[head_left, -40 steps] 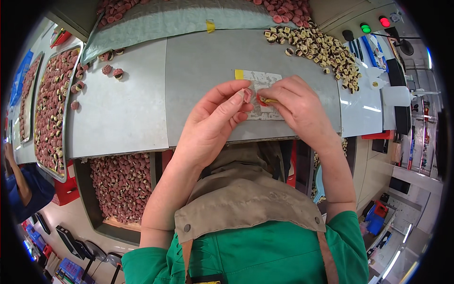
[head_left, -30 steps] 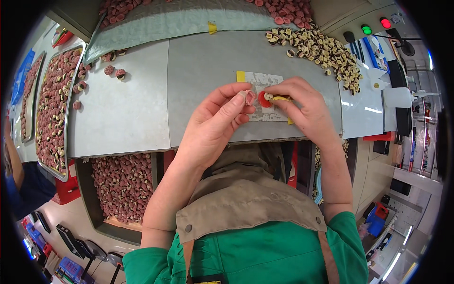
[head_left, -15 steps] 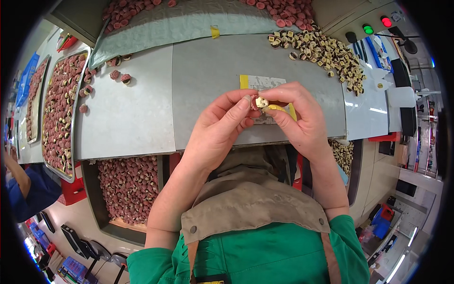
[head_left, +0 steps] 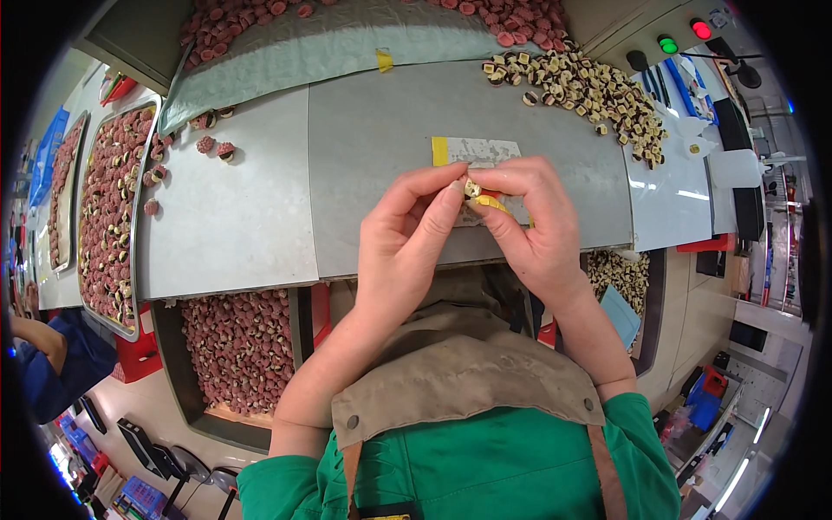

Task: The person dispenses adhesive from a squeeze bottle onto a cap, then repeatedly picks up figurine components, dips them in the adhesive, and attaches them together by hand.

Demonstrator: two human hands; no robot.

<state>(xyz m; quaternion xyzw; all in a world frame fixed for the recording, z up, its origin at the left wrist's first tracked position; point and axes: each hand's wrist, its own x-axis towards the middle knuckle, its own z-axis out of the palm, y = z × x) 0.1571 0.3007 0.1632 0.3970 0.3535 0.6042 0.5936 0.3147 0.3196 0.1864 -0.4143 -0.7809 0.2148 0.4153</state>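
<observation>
My left hand [head_left: 407, 230] and my right hand [head_left: 536, 217] meet over the grey worktop, fingertips pinched together. Between them sits a small cream piece with dark specks [head_left: 472, 188], mostly covered by the fingers. The pink ribbed cap at my left fingertips half a second ago is now hidden. A yellow strip [head_left: 492, 203] shows at my right fingers; whether it is worn or held, I cannot tell. Under the hands lies a worn whitish plate [head_left: 485, 151] with yellow tape on its edge.
Loose cream-and-black pieces [head_left: 607, 100] lie heaped at the far right, pink caps [head_left: 520, 17] at the back. A metal tray [head_left: 133, 299] of joined pieces stands left. Open drawers below hold pink pieces [head_left: 238, 347] and cream ones [head_left: 617, 276]. A co-worker's arm [head_left: 43, 338] shows far left.
Both hands have drawn closer together and shifted slightly left in the picture. My left fingers have closed further over the small piece, covering the pink cap. The whole view has shifted a little.
</observation>
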